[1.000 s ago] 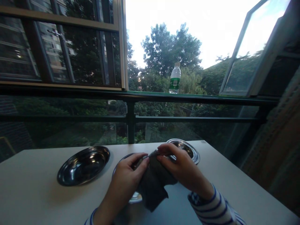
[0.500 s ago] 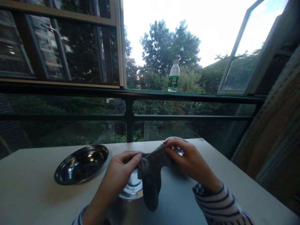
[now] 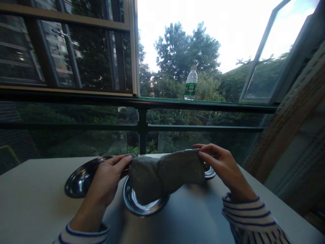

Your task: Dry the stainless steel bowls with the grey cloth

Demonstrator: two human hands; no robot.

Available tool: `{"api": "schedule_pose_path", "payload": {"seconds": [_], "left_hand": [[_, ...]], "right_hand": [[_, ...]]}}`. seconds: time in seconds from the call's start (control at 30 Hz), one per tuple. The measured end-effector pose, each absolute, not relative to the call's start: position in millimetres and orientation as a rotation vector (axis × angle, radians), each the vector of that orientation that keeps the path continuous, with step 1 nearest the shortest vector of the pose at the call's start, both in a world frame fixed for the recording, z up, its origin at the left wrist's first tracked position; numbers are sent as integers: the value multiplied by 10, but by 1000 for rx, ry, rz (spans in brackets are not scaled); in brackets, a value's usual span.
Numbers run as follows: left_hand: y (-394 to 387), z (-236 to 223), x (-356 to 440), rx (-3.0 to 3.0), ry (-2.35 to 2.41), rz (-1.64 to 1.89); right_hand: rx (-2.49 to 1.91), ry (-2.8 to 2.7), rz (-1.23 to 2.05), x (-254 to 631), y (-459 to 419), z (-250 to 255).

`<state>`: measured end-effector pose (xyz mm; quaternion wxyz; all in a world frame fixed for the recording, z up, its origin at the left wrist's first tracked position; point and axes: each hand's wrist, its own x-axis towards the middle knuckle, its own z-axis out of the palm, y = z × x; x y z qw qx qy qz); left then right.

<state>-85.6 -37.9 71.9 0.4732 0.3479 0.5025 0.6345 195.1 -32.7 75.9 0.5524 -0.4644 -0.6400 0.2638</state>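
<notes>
A grey cloth hangs stretched between my two hands above a white table. My left hand pinches its left corner, and my right hand pinches its right corner. Under the cloth sits a round steel dish, partly hidden by it. To the left lies an oval steel dish, with my left hand in front of it. A third steel dish shows only as a rim behind my right hand. Both sleeves are white with blue stripes.
A dark railing with glass panels runs just behind the table. A clear water bottle with a green label stands on the sill. An open window frame leans at the right, above a woven brown surface.
My hands have moved apart and lifted, which spread the bunched cloth out wide. The round steel dish beneath it now shows more.
</notes>
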Motion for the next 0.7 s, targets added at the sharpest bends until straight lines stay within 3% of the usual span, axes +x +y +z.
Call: {"api": "schedule_pose_path", "payload": {"seconds": [0.3,0.5,0.7], "left_hand": [[-408,749,-955,1093,1199,1519],[-428,778,-1006,1568,1540,1425],[-362,716,-1005,1549,1514,1510]], "right_hand": [[-1160,-1394,440,2017,-301,753],[-1175,-1390,361,2022,-339,779],[-1158,-1453,455,2046,-265,714]]}}
